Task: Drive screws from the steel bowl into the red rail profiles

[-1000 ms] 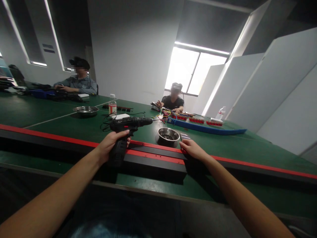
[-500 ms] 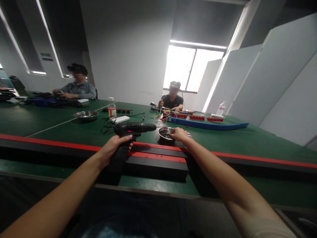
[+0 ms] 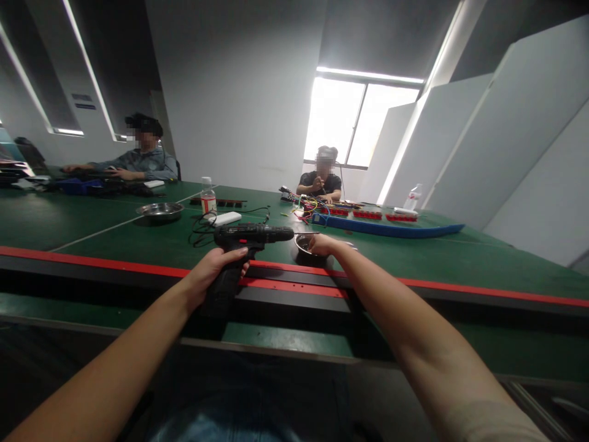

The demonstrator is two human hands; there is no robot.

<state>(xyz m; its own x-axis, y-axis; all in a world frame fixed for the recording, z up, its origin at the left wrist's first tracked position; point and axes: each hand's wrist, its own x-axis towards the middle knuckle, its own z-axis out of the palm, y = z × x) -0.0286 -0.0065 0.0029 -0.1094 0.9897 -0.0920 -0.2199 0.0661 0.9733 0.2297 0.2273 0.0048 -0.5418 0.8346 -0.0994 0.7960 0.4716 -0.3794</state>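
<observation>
My left hand (image 3: 219,265) is wrapped round the grip of a black cordless drill (image 3: 251,234). The drill lies level, its long thin bit pointing right, over a small metal bowl (image 3: 301,250). Into that bowl reaches my right hand (image 3: 323,244), fingers bent down and close together. Its fingertips are partly hidden, and I cannot make out what they hold. Small dark pieces show in the bowl. Below the drill lies a shorter red and black bar (image 3: 294,296), alongside a long red-topped black bar (image 3: 115,265) that crosses the green table (image 3: 386,255).
A wider metal bowl (image 3: 161,212), a bottle (image 3: 208,197) and a white block with black cable (image 3: 226,219) stand at the left. Farther back are coloured wires (image 3: 306,212), a blue strip (image 3: 391,227) and red parts (image 3: 368,215). Two people sit across the table.
My right hand has moved left and deeper into the small bowl. The drill in my left hand has shifted slightly right. The far person at the window has raised a hand.
</observation>
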